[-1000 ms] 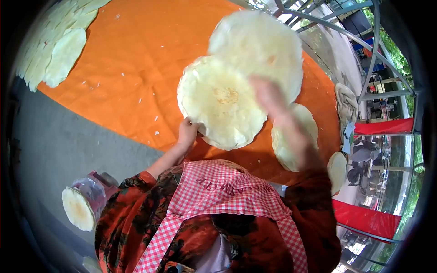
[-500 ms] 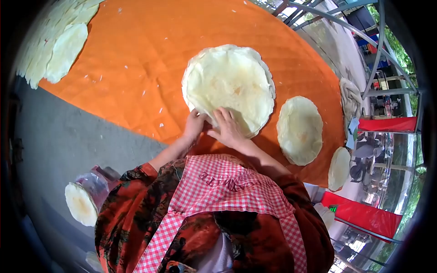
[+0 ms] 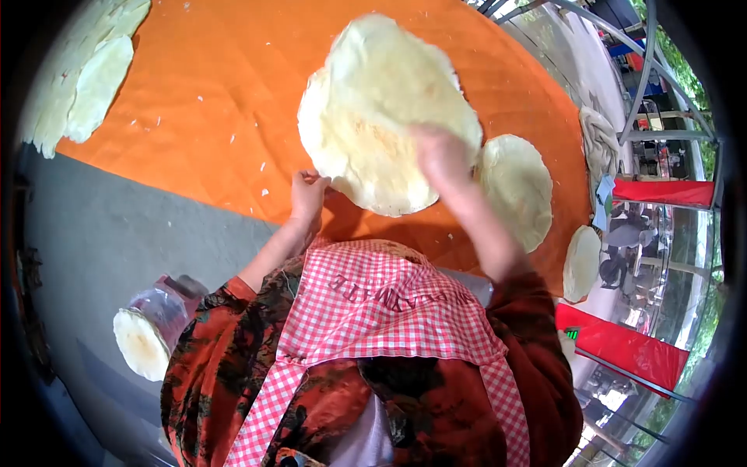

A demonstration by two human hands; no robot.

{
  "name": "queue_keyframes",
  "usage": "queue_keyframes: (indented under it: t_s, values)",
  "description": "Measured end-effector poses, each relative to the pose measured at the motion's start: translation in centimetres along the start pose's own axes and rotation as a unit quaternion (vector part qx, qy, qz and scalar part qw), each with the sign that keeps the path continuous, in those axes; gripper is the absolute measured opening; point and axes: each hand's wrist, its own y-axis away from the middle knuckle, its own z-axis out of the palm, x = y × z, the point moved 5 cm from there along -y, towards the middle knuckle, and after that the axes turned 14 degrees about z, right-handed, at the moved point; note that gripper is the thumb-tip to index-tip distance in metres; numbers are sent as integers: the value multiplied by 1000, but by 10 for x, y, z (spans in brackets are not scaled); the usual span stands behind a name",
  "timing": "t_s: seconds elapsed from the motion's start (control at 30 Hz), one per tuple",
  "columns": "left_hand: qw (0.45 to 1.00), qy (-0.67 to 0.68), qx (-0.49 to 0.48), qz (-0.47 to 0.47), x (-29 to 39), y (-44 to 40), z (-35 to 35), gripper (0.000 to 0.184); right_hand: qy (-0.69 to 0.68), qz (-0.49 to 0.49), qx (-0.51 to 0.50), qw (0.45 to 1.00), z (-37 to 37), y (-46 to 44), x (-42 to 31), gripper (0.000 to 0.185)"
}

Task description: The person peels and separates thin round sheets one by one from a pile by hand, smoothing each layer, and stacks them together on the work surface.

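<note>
A stack of thin, pale round flatbreads (image 3: 366,163) lies on the orange cloth in front of me. Its top flatbread (image 3: 389,66) is shifted away from me and reaches past the far edge of the stack. My left hand (image 3: 307,198) is at the near left rim, thumb and fingers pinched on a flatbread's edge. Over the right part of the stack is my right hand (image 3: 443,159); motion blurs its fingers, and whether it grips the top flatbread cannot be made out.
Another flatbread pile (image 3: 515,191) lies to the right, with a smaller one (image 3: 582,263) beyond it. Overlapping flatbreads (image 3: 101,86) cover the far left of the orange cloth (image 3: 226,93). Bagged flatbreads (image 3: 144,342) are low on the left. A crumpled cloth (image 3: 599,144) hangs at the right edge.
The top flatbread has slid away from me across the stack. My right hand has moved up and right from the near edge; my left hand has shifted slightly left.
</note>
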Motion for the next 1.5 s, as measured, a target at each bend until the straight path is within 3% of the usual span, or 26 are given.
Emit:
queue_keyframes:
  t_s: [0.1, 0.13, 0.2, 0.27, 0.3, 0.4, 0.43, 0.67, 0.87, 0.97, 1.07, 1.1, 1.2, 1.27, 1.3, 1.33, 1.37, 1.4, 1.43, 1.47, 1.5]
  values:
    - [994, 32, -43, -92, 4, 20, 8, 17, 49, 12, -160, 986, 88, 57, 11, 23]
    - [991, 43, -67, -110, 5, 27, 12, 15, 25, -38, -71, 996, 92, 69, 6, 25]
    - [986, 51, -95, -127, 5, 34, 15, 15, 9, -62, -44, 997, 98, 77, 16, 26]
    - [986, 44, -108, -124, 3, 38, 18, 16, -13, 79, -220, 972, 110, 69, 46, 25]
    - [985, 40, -109, -128, 2, 41, 20, 16, -81, 70, -177, 978, 98, 63, 47, 24]
    - [982, 31, -118, -141, 0, 45, 22, 17, -59, -35, -116, 991, 70, 66, 13, 24]
    - [980, 27, -127, -152, -4, 48, 21, 17, -44, -43, -146, 987, 67, 74, 2, 18]
    - [942, 134, -171, -256, -10, 64, 40, 17, -136, -19, -201, 970, 97, 104, 10, 26]
    - [927, 196, -173, -269, -16, 68, 44, 20, -123, -10, -161, 979, 87, 111, 2, 43]
    - [931, 140, -243, -232, -13, 67, 45, 29, -105, -20, -120, 987, 101, 114, 13, 38]
    - [957, -126, -257, -56, -20, 55, 46, 36, -86, 4, -122, 989, 107, 108, 14, 33]
    - [950, -171, -260, -10, -43, 43, 42, 38, -34, -36, -79, 996, 95, 106, 5, 33]
    - [865, -348, -246, 264, -74, 21, 44, 38, -27, -58, -179, 982, 122, 92, 33, 39]
    - [889, -340, -259, 164, -44, 31, 50, 38, -128, 110, -254, 952, 125, 22, 104, 21]
    - [898, -333, -265, 108, -35, 35, 51, 38, -174, 195, -272, 926, 125, -11, 139, 23]
    - [904, -327, -272, 54, -32, 35, 51, 38, -203, 219, -257, 919, 89, -68, 166, 21]
    - [903, -328, -269, 66, -32, 34, 51, 39, -233, 241, -240, 911, 51, -125, 191, 18]
    - [902, -329, -268, 79, -36, 34, 52, 39, -138, 192, -198, 951, -19, -158, 173, 16]
    - [901, -330, -267, 93, -36, 33, 53, 40, -230, 149, -123, 954, -39, -202, 210, 14]
    - [908, -313, -271, 68, -32, 34, 54, 40, -179, 112, -126, 969, -97, -207, 168, 17]
    - [914, -296, -274, 44, -25, 37, 54, 40, -101, 87, -89, 987, -116, -228, 171, 21]
